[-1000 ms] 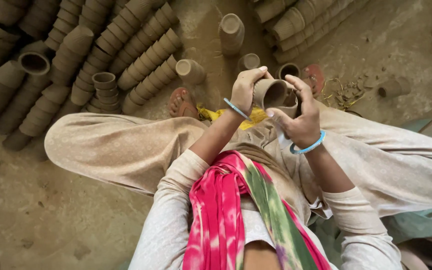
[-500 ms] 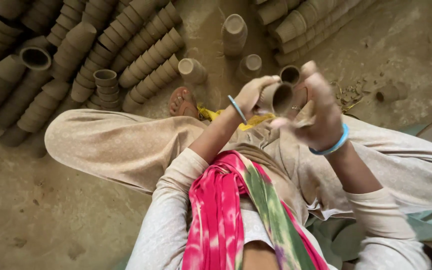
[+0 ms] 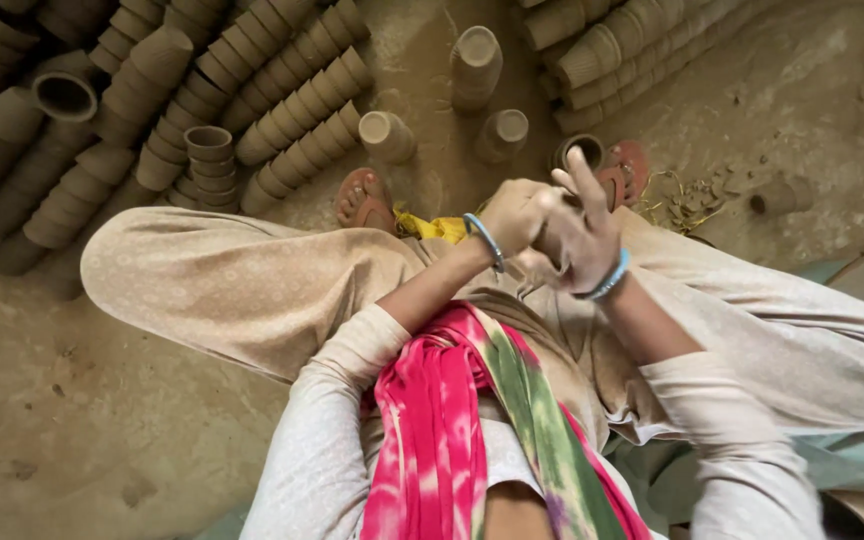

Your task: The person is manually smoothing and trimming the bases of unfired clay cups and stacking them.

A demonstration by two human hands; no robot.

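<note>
1. Hands blurred and pressed together in front of the lap, just above the knees; whatever lies between them hidden, so no held thing can be made out.
2. Left hand [image 3: 514,215]: curled into a loose fist, knuckles up, blue bangle [image 3: 485,240] at the wrist; cannot tell what, if anything, sits inside the curl.
3. Right hand [image 3: 584,235]: touching the left, fingers partly spread, one finger raised upward; a lighter blue bangle [image 3: 612,280] at that wrist; grip cannot be told through the blur.
4. Just beyond the raised finger: a small clay cup [image 3: 579,152] standing mouth up on the ground, beside a red sandal [image 3: 628,168].
5. Near it, toward the left: two more cups [image 3: 503,133] and [image 3: 386,135], with a taller cup [image 3: 475,62] farther off.
6. Other sandalled foot [image 3: 364,200] left of the hands, a scrap of yellow cloth [image 3: 434,228] beside it.
7. Below the hands: beige trousers [image 3: 222,280] over folded knees, and a pink and green scarf [image 3: 462,420] hanging at the chest.
8. Along the top left: long rows of nested clay cups [image 3: 292,95] lying on the earthen floor [image 3: 72,420]; a short upright stack [image 3: 209,160] among them.
9. Top right: further rows of cups [image 3: 642,45], well apart from the hands.
</note>
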